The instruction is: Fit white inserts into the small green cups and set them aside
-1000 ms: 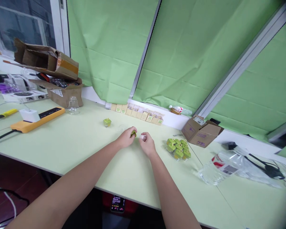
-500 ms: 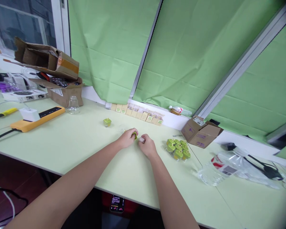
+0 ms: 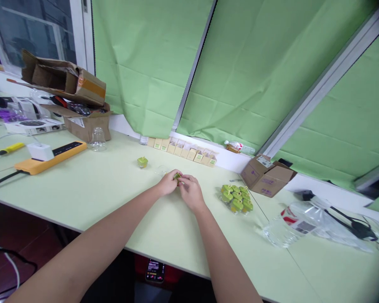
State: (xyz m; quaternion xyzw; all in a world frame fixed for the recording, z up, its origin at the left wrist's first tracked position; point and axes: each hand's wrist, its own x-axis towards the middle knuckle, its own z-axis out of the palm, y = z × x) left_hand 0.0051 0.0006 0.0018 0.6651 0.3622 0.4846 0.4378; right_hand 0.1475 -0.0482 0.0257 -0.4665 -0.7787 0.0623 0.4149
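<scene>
Over the middle of the table (image 3: 113, 185), both hands meet at a small green lid (image 3: 177, 176). My left hand (image 3: 168, 183) is closed on its edge. Fingers of my right hand (image 3: 192, 192) press together against the lid from the other side; whatever they pinch is hidden. A clear plastic piece (image 3: 161, 170) lies just behind my left hand. Farther left stands a small clear container with a green lid (image 3: 142, 161). To the right of my hands, several similar green-lidded containers (image 3: 236, 197) sit in a tight cluster.
Small cardboard boxes (image 3: 183, 150) line the wall. At right are a brown carton (image 3: 267, 174) and a large clear bottle (image 3: 290, 223) on its side. At left are an orange power strip (image 3: 50, 158), a clear jar (image 3: 97, 139) and stacked open cartons (image 3: 86, 122).
My right hand has moved left to the green lid in my left hand. The small whitish piece seen in its fingers before is now hidden.
</scene>
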